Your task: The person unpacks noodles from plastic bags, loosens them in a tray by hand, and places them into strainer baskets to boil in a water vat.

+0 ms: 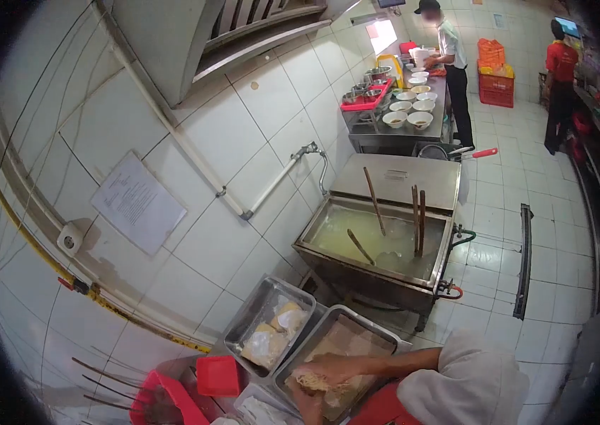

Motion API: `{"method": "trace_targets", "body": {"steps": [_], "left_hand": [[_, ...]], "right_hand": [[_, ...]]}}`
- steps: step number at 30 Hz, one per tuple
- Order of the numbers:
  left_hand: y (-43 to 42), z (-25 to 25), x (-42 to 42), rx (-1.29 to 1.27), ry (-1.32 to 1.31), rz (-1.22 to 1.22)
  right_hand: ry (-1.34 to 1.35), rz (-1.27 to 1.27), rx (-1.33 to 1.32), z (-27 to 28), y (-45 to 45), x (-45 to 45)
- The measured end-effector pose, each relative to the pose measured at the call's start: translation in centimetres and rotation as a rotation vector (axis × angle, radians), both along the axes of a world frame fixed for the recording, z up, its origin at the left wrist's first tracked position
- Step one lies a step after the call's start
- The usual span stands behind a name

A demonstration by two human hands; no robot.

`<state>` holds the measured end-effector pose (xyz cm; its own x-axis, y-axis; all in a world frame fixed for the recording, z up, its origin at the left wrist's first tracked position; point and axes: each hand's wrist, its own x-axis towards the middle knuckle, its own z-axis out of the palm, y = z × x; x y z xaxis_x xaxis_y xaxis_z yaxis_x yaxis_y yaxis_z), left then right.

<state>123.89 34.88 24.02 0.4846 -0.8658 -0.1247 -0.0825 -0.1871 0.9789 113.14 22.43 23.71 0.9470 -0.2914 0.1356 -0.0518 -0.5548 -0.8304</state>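
Note:
Low in the view, my two hands are together over a grey tray (385,342) with a floury-looking bottom. A clump of pale noodles (312,380) lies between them. My right hand (328,368) comes in from the right, its fingers on the noodles. My left hand (308,405) is below it, near the tray's lower left edge, with its fingers curled round the clump. Beside this tray, a second grey tray (232,338) holds several yellowish portions (287,316) with white wrapping.
Beyond the trays stands a metal boiler (356,278) of cloudy liquid with several wooden sticks. Bowls (419,120) cover a far counter beside a person (453,57). Another person (561,71) stands far right. Red containers (217,376) are at lower left.

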Motion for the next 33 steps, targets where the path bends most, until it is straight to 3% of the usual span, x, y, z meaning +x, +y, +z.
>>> {"method": "trace_targets", "body": {"steps": [1,2,4,6,7,9,10,11,13,15,16,18,19,20,21,22,24,26,28,31,33], "left_hand": [[0.0,-2.3,-1.0,0.007,-0.001,-0.002],[-0.1,-6.1,-2.0,-0.081,-0.073,0.15],[-0.4,-5.8,-0.8,-0.181,-0.16,0.293],[0.9,-2.5,2.9,0.149,-0.382,-0.173],[1.1,-2.0,2.4,0.151,-0.383,-0.171],[0.4,-1.7,0.9,-0.069,0.017,0.062],[0.5,-4.9,1.6,-0.061,0.015,0.06],[0.5,-10.5,3.2,-0.157,-0.002,0.047],[0.1,-11.0,3.9,-0.259,-0.033,0.024],[0.0,-1.9,0.4,-0.054,-0.021,0.044],[0.5,0.0,0.1,-0.049,-0.023,0.047],[-0.2,2.3,0.1,0.201,-0.23,0.023],[-0.3,-0.4,0.9,0.195,-0.231,0.02],[0.3,-5.6,2.4,0.014,0.068,0.077],[0.4,-5.8,2.0,-0.078,0.217,0.103],[0.5,-6.0,1.7,-0.17,0.366,0.129],[0.4,-4.6,1.2,-0.147,0.085,0.06],[-0.3,-2.6,1.9,-0.136,-0.03,0.0],[-0.4,-2.0,2.4,-0.137,-0.154,-0.052],[0.5,-2.6,1.6,-0.083,-0.291,-0.102],[0.9,-3.8,1.2,-0.121,-0.205,-0.051]], "right_hand": [[-0.001,-0.002,0.007,0.2,0.1,0.0],[-0.093,0.019,0.078,0.7,0.2,0.1],[-0.2,0.033,0.139,0.5,-0.3,0.5],[0.165,-0.056,-0.059,-1.0,-0.4,-0.2],[0.163,-0.054,-0.059,-1.1,0.0,0.1],[0.063,-0.03,-0.055,-0.4,0.0,0.6],[0.061,-0.032,-0.048,0.6,0.3,0.6],[-0.102,-0.015,0.067,1.9,0.3,0.3],[-0.279,-0.004,0.173,2.3,-0.1,0.1],[0.012,-0.048,-0.196,0.9,-0.1,-1.1],[0.01,-0.045,-0.191,0.6,0.4,-0.9],[0.157,0.004,-0.061,1.0,0.0,-0.1],[0.155,0.0,-0.066,0.8,-0.1,0.5],[-0.083,-0.035,-0.053,0.1,0.1,1.2],[-0.322,-0.072,-0.043,0.4,0.2,1.2],[-0.325,-0.076,-0.044,0.7,0.2,0.9],[-0.244,-0.093,-0.068,1.3,0.0,-0.2],[-0.104,-0.113,-0.058,-3.2,0.1,0.4],[0.028,-0.125,-0.063,-2.1,0.2,0.6],[-0.081,-0.089,-0.092,1.6,0.3,0.0],[-0.335,-0.043,0.195,2.4,0.0,0.2]]}}
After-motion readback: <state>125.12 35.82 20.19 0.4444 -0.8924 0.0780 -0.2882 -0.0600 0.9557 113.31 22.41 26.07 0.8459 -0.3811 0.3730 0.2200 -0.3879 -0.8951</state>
